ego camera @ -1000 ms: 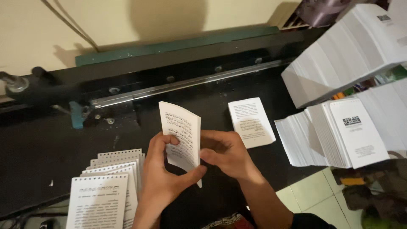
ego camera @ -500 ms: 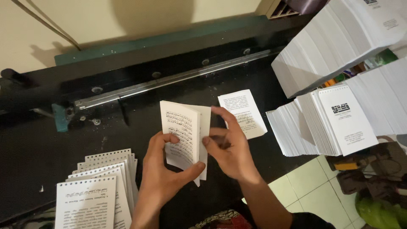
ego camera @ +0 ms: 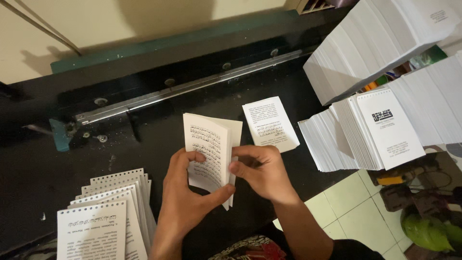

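I hold a small white booklet of printed pages (ego camera: 210,144) upright over the black table (ego camera: 144,139). My left hand (ego camera: 185,197) grips its lower left part, thumb across the front page. Fingers of my right hand (ego camera: 260,171) pinch the pages at the booklet's right edge. Just beyond my right hand a single printed sheet (ego camera: 269,123) lies flat on the table. At the lower left sits a fanned pile of punched booklets (ego camera: 108,212).
A long metal bar with bolts (ego camera: 192,86) runs across the black machine behind the table. Tall leaning stacks of white sheets (ego camera: 375,38) and stacks of covers (ego camera: 375,130) fill the right. Tiled floor (ego camera: 351,207) and a green object (ego camera: 428,231) lie below right.
The view has shifted a little to the left. My right hand's fingers have moved onto the booklet's right edge, and the front page stands slightly more apart from the rest.
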